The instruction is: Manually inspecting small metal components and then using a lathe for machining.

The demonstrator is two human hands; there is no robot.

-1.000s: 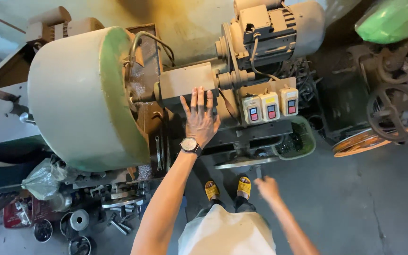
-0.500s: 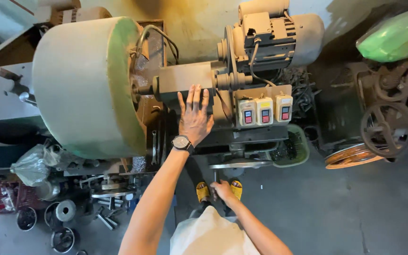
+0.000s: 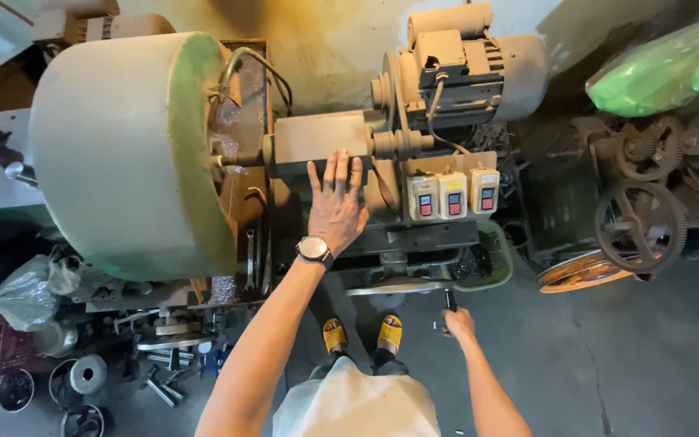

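My left hand (image 3: 336,204), with a wristwatch on its wrist, lies flat with fingers spread on the beige body of an old machine (image 3: 317,139), just below its spindle housing. My right hand (image 3: 458,321) is low near the floor, closed around a dark crank handle (image 3: 449,299) on the handwheel (image 3: 398,287) at the machine's front. A large pale green drum cover (image 3: 127,150) fills the left side. An electric motor (image 3: 467,65) sits on top, and three push-button switch boxes (image 3: 452,194) are mounted right of my left hand.
A green basket (image 3: 497,257) sits under the switch boxes. Rusty wheels and gears (image 3: 641,222) stand at the right, with a green plastic bag (image 3: 665,69) above. Metal parts, bolts and tins (image 3: 91,376) litter the floor at lower left. My yellow sandals (image 3: 363,333) show below.
My right hand has moved from near my waist out to the handwheel's crank handle and closed on it. The left hand stays flat on the machine; the view has shifted slightly.
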